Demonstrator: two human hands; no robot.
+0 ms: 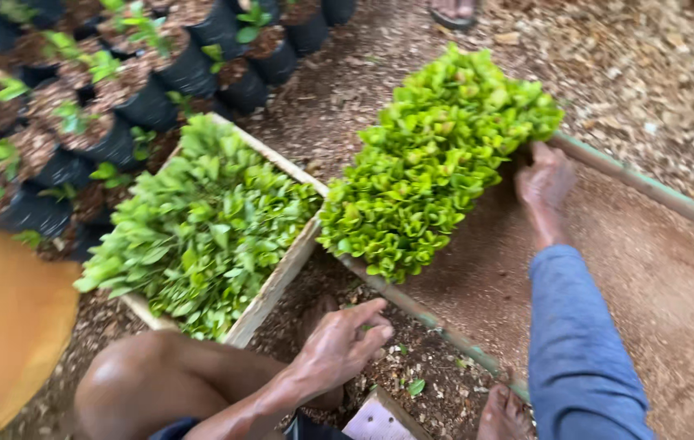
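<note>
Head view: my left hand sits in the lower centre of the frame, fingers spread and loose, gripping nothing; it hovers above the mulch-covered ground just right of my bent knee. My right hand, at the end of a blue sleeve, lies at centre right with the fingers pressed against the right edge of the tray of bright yellow-green seedlings; the fingertips are hidden behind the foliage, so I cannot tell whether they are curled around the tray or only resting flat against it. This tray lies across the centre of the frame, tilted from lower left to upper right, partly over a pale green pipe that borders a bed of fine brown soil at right. Just beside it, at centre left, stands a wooden crate of darker green seedlings. Rows of black nursery bags with small plants fill the upper left. An orange blur covers the lower left edge. A bare foot rests at the bottom edge.
</note>
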